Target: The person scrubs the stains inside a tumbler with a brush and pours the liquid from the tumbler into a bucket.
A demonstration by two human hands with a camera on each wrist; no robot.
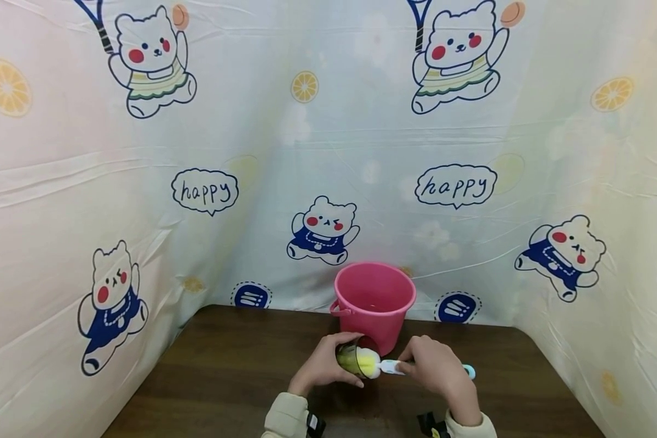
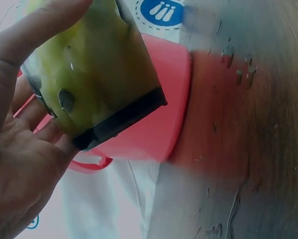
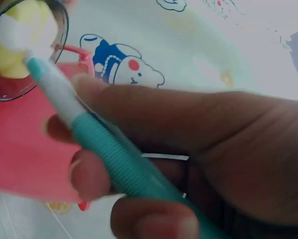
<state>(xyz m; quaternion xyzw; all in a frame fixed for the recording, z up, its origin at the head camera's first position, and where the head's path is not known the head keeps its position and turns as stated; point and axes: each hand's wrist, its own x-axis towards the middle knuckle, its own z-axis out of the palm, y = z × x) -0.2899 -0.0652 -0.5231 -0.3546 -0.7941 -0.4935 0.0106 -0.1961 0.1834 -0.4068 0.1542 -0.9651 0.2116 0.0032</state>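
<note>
My left hand (image 1: 324, 365) grips a clear glass cup (image 1: 347, 359) lying sideways, its mouth turned to the right; the left wrist view shows its thick dark base (image 2: 121, 117). Between curled fingers my right hand (image 1: 437, 368) holds the teal and white handle (image 3: 119, 154) of a sponge cup brush. The yellow and white sponge head (image 1: 369, 363) is in the mouth of the cup, part of it showing at the rim. Greenish yellow shows through the cup wall in the left wrist view.
Just behind the hands stands a pink bucket (image 1: 373, 325), with its handle hanging at the left side. Water drops lie on the dark wooden table (image 2: 268, 149). A printed cloth (image 1: 328, 146) with bears hangs behind the table and along both sides.
</note>
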